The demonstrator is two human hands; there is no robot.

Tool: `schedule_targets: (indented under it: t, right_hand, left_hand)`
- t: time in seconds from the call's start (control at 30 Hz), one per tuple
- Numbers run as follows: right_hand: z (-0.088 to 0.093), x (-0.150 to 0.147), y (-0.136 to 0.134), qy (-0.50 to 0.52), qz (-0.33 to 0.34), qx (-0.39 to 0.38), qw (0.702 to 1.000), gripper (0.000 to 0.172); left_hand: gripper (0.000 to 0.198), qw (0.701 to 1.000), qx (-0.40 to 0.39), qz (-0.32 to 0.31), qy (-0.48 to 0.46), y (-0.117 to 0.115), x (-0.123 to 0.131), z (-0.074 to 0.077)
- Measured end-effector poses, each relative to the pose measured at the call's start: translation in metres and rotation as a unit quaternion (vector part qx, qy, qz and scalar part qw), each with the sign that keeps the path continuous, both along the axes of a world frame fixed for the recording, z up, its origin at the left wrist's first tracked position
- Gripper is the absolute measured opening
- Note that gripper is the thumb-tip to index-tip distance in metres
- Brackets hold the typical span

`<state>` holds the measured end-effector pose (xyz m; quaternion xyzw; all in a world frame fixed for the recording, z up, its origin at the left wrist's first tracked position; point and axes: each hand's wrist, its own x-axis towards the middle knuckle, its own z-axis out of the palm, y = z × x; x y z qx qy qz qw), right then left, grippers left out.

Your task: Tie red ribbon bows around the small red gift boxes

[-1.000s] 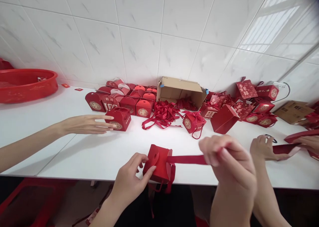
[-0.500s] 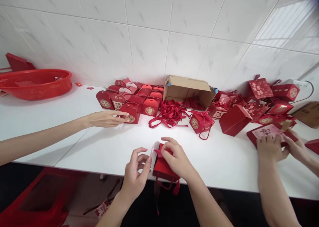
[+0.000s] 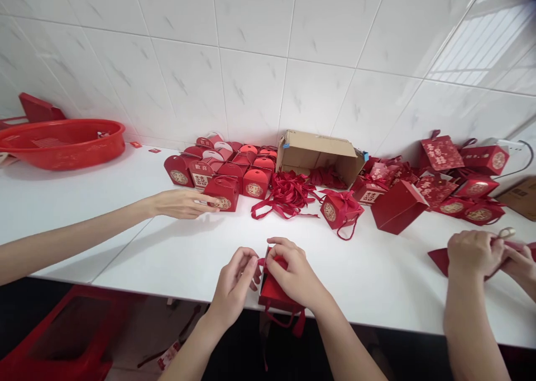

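A small red gift box [image 3: 280, 296] lies on its side at the table's front edge, its cord handle and a tassel-like ribbon end hanging over. My left hand [image 3: 235, 280] is at its left side, thumb and fingers pinching a short red ribbon [image 3: 261, 262]. Over the top of the box bends my right hand [image 3: 291, 266], its fingers curled down onto the box; its fingertips are partly hidden. Beyond my hands, a pile of loose red ribbons [image 3: 288, 194] lies beside a finished-looking box with a bow [image 3: 341, 208].
Rows of red boxes [image 3: 255, 183] stand by the wall near a cardboard box [image 3: 318, 146]. At left another person's hand [image 3: 184, 203] touches a front box. Another person's hands [image 3: 473, 252] hold a red item at right. A red basin [image 3: 67, 144] sits far left.
My left fingers have closed in on the ribbon beside the box, and the white inner flap has swung out of sight. At right, the other person's hands have lifted and turned their red item.
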<state>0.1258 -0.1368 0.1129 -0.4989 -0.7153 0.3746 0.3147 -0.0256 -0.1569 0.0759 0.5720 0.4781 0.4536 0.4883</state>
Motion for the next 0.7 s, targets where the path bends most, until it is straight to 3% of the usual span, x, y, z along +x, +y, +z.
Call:
schedule_targets:
  t: [0.13,0.23,0.3,0.4,0.47,0.5,0.53,0.6,0.67,0.7]
  right_hand:
    - [0.002,0.004,-0.002,0.004,-0.011,0.033,0.999,0.012]
    - [0.003,0.02,-0.008,0.033,-0.084,0.072,0.993,0.012]
    - [-0.001,0.039,-0.015,0.061,-0.138,0.089,0.985,0.016]
    - [-0.015,0.066,-0.027,0.098,-0.171,0.048,0.979,0.019]
    - [-0.028,0.076,-0.035,0.125,-0.165,-0.013,0.978,0.023]
    - [-0.034,0.078,-0.038,0.14,-0.16,-0.039,0.976,0.024]
    - [-0.039,0.078,-0.04,0.156,-0.155,-0.059,0.974,0.026]
    - [-0.047,0.074,-0.042,0.182,-0.143,-0.082,0.969,0.027]
    - [-0.052,0.068,-0.04,0.194,-0.127,-0.094,0.968,0.027]
    - [-0.053,0.066,-0.039,0.195,-0.12,-0.098,0.968,0.027]
  left_hand:
    - [0.028,0.999,0.006,-0.029,0.045,0.012,-0.003,0.004]
    - [0.027,0.986,0.013,-0.018,0.163,0.02,-0.023,-0.002]
    - [0.026,0.96,0.035,0.013,0.278,0.026,-0.046,-0.01]
    - [0.023,0.89,0.074,0.111,0.436,0.034,-0.077,-0.023]
    - [0.019,0.848,0.09,0.19,0.486,0.036,-0.084,-0.029]
    - [0.017,0.843,0.104,0.217,0.481,0.036,-0.081,-0.03]
    - [0.016,0.854,0.12,0.229,0.453,0.036,-0.075,-0.029]
    - [0.018,0.912,0.131,0.194,0.338,0.033,-0.055,-0.023]
    - [0.022,0.971,0.08,0.099,0.201,0.029,-0.031,-0.013]
    - [0.024,0.986,0.047,0.044,0.151,0.027,-0.02,-0.008]
